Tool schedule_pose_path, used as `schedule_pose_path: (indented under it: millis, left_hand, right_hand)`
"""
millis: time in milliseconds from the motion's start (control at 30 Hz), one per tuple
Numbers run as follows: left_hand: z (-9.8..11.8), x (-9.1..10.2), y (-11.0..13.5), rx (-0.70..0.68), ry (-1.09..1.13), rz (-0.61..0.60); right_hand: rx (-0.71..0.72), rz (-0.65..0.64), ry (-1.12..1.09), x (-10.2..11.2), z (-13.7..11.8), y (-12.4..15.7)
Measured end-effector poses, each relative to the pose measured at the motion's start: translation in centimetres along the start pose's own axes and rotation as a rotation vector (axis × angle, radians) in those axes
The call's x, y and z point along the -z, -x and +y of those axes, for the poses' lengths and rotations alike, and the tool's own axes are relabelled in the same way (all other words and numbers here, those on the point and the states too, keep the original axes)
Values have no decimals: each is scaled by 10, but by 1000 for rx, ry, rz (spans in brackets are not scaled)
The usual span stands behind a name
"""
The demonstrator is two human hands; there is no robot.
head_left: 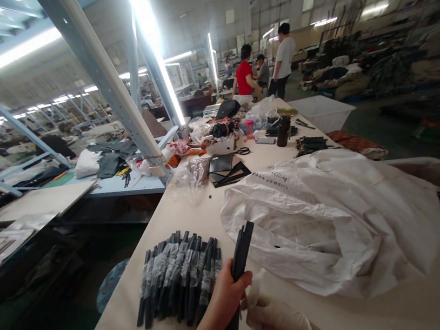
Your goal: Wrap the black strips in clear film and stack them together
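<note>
My left hand (230,289) is closed round a bundle of long black strips (242,250), which slants up and away from me over the table. Beside it, my right hand (276,313) wears a pale thin glove. Its fingers are closed close against the bundle, by a whitish, see-through bit of material (257,286); what they grip is not clear. To the left lies a row of similar black strip bundles (178,277), with clear plastic wrapped round their middles. The lower end of the held bundle is partly hidden behind my left wrist.
A large crumpled white sack (333,214) covers the table's right side. Further back are a clear plastic bag (192,180), black flat pieces (226,168), scissors (242,151) and a dark bottle (283,131). A metal post (109,76) rises at the left; people stand beyond the table.
</note>
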State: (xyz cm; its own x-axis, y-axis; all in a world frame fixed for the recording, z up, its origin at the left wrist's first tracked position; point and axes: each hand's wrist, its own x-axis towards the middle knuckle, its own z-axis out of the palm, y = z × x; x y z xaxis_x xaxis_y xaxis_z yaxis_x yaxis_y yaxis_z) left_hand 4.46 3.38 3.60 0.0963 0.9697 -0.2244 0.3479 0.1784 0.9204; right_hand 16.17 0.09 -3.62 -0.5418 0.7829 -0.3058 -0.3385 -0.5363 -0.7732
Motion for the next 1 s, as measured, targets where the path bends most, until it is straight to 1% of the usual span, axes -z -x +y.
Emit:
schedule_pose_path:
  millis: [33, 67, 133, 233, 333, 467, 600, 700, 833, 933, 1000]
  left_hand:
    - [0, 5, 5, 0, -1, 6]
    - [-1, 9, 9, 7, -7, 15]
    - [-7, 19, 20, 47, -23, 18]
    - [-19, 30, 38, 113, 3, -41]
    - [-29, 37, 54, 170, 52, -94]
    - [-37, 41, 68, 230, 42, -155]
    - [-37, 43, 73, 287, -28, -135]
    - [-35, 44, 73, 293, -53, -130]
    - [-34, 47, 72, 305, -70, -140]
    - [-37, 51, 69, 317, -51, -144]
    - [-40, 53, 67, 304, -52, -138]
  right_hand:
    - [21, 3, -39, 2, -3, 1]
    - [39, 37, -81, 5, -6, 1]
    - [93, 147, -181, 12, -15, 0]
    - [150, 267, -368, 20, -24, -3]
    - [162, 303, -504, 22, -28, -5]
    - [124, 288, -537, 20, -27, -8]
    - [91, 225, -489, 17, -24, -10]
    - [70, 230, -379, 14, -23, -10]
    - [79, 215, -249, 12, -24, -7]
    - [100, 153, -134, 16, -28, -2]
    - [107, 99, -19, 20, -30, 1]
